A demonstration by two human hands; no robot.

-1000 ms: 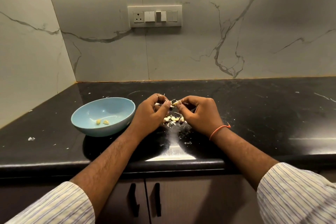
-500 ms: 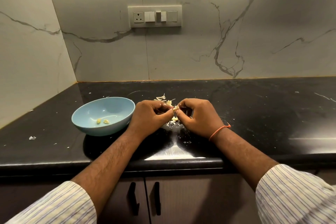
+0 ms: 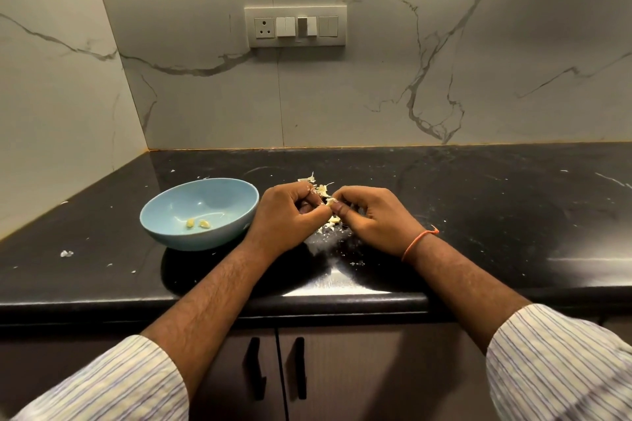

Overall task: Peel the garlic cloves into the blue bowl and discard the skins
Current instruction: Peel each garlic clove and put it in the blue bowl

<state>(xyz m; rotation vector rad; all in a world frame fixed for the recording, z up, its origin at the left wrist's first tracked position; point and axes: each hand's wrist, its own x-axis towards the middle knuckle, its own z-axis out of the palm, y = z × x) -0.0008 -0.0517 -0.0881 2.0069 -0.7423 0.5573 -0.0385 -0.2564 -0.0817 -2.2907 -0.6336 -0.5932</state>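
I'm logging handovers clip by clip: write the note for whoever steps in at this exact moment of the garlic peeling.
Left hand and right hand: both pinch one garlic clove between their fingertips, above the counter, just right of the blue bowl.
Done: two peeled cloves lie in the bowl.
Skins: loose scraps on the counter behind and under the hands, not yet discarded.
Left: finish this clove, drop it in the bowl, peel any others (none plainly visible), clear the skins.

No legible text, label, brand, number or sign appears anywhere in the head view. The switch plate point(image 3: 295, 26) on the wall bears no readable marking.
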